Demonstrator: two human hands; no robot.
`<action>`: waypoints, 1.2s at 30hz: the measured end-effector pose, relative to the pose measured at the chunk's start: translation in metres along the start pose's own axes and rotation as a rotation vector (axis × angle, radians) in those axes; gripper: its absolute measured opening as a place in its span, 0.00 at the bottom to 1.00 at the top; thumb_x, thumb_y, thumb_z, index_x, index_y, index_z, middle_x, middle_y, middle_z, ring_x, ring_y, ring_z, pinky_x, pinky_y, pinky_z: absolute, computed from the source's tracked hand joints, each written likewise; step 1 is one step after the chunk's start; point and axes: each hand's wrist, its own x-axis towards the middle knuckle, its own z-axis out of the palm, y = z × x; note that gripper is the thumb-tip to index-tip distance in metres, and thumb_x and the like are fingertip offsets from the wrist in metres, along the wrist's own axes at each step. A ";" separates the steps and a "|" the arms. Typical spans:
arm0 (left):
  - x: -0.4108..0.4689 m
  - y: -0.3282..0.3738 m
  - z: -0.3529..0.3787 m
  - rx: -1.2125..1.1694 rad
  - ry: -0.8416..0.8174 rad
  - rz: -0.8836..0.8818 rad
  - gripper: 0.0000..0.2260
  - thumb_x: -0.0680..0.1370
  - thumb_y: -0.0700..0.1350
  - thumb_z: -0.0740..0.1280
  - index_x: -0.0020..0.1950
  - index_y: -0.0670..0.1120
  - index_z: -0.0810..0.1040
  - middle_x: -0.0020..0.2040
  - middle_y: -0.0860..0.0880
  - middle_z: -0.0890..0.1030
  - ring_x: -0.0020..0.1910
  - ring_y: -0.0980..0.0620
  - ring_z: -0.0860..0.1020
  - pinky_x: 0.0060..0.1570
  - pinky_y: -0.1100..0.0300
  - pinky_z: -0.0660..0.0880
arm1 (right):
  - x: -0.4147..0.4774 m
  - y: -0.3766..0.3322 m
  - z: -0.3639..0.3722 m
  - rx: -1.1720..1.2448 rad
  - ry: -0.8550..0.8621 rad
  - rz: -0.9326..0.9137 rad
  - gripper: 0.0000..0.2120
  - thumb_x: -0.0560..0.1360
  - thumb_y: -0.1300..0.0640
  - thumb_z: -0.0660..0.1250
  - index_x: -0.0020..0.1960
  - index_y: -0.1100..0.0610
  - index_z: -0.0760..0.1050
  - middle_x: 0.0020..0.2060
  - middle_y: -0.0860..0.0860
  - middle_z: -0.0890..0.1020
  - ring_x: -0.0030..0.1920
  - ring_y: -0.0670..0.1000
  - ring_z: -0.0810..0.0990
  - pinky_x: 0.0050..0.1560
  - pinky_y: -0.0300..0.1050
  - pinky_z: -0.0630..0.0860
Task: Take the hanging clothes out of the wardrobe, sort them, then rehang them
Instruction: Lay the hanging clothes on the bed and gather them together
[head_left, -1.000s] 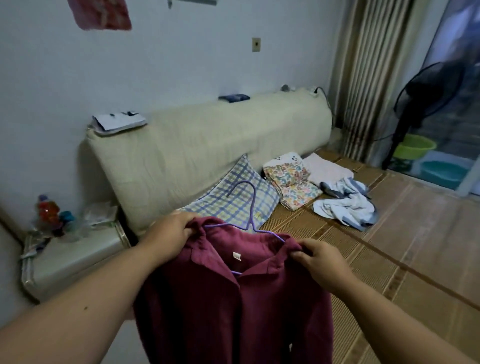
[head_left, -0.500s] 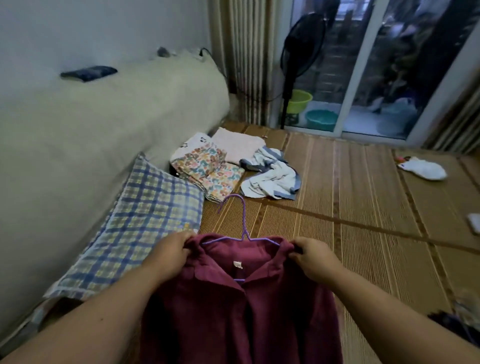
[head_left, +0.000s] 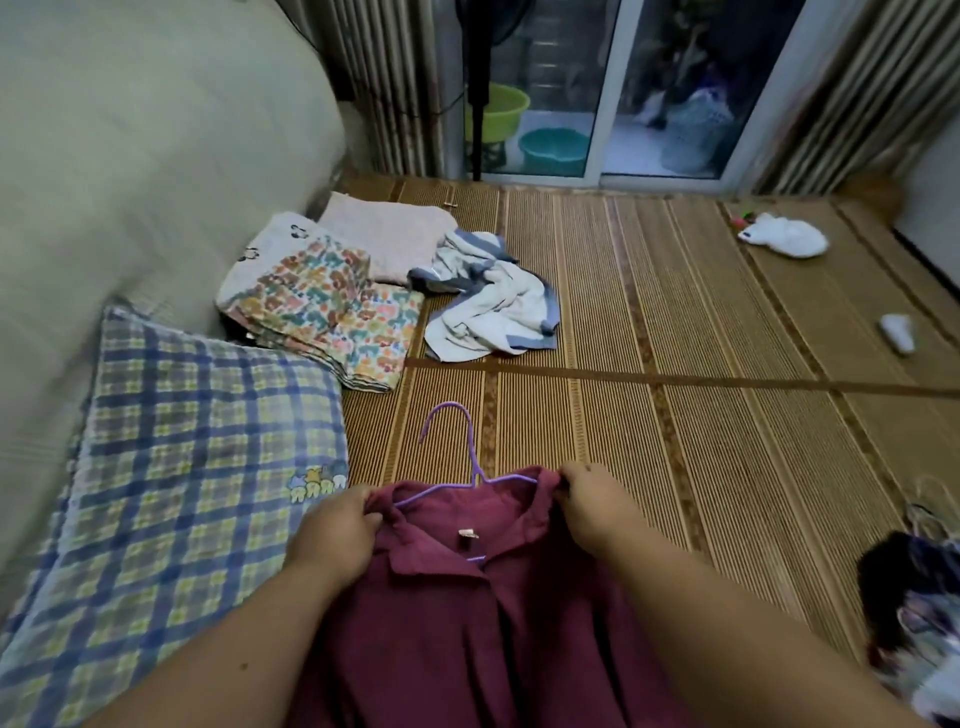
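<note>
Maroon collared shirt (head_left: 467, 623) is on a purple hanger (head_left: 471, 447), held low in front of the body over the woven mat (head_left: 675, 415). The hanger hook points away, free of any rail.

Left hand (head_left: 332, 530): fingers curled, pinching the left shoulder and collar edge. Right hand (head_left: 592, 504): fingers curled tight on the right shoulder over the hanger arm. A two-point grip at the shoulders keeps the shirt spread and square on the hanger. I judge it is being laid down for sorting, not rehung yet.

Surroundings, moving outward:
- Plaid pillow (head_left: 197, 441) just left of the shirt, against a beige padded roll (head_left: 156, 130).
- Folded floral cloth (head_left: 332, 317) and pink folded cloth (head_left: 389, 234) beyond, touching each other.
- Crumpled white-and-blue garment (head_left: 493, 306) beside them.
- Dark patterned garment (head_left: 909, 597) at the right edge — blurred, type unclear.
- Two small white items (head_left: 787, 236) far right.

Bare mat lies directly ahead of the hook, so nothing obstructs a set-down there.
</note>
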 end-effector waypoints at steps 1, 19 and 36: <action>0.007 -0.003 0.004 0.016 0.048 -0.019 0.12 0.78 0.49 0.62 0.60 0.52 0.75 0.56 0.46 0.79 0.55 0.45 0.76 0.55 0.50 0.74 | 0.004 -0.002 0.006 0.021 0.008 0.003 0.12 0.78 0.51 0.60 0.60 0.52 0.71 0.56 0.55 0.73 0.57 0.57 0.75 0.58 0.51 0.73; -0.087 0.122 0.048 0.353 -0.281 0.360 0.31 0.77 0.56 0.63 0.77 0.57 0.53 0.78 0.49 0.49 0.77 0.47 0.50 0.71 0.47 0.57 | -0.122 0.072 -0.021 -0.169 -0.084 -0.079 0.28 0.77 0.51 0.59 0.75 0.44 0.56 0.77 0.52 0.52 0.76 0.53 0.52 0.74 0.57 0.52; -0.226 0.361 0.168 0.472 -0.406 0.825 0.29 0.78 0.57 0.62 0.76 0.55 0.55 0.78 0.52 0.53 0.76 0.50 0.54 0.71 0.48 0.57 | -0.273 0.344 -0.111 -0.058 0.077 0.343 0.27 0.76 0.47 0.62 0.73 0.45 0.59 0.76 0.52 0.56 0.74 0.56 0.58 0.70 0.59 0.58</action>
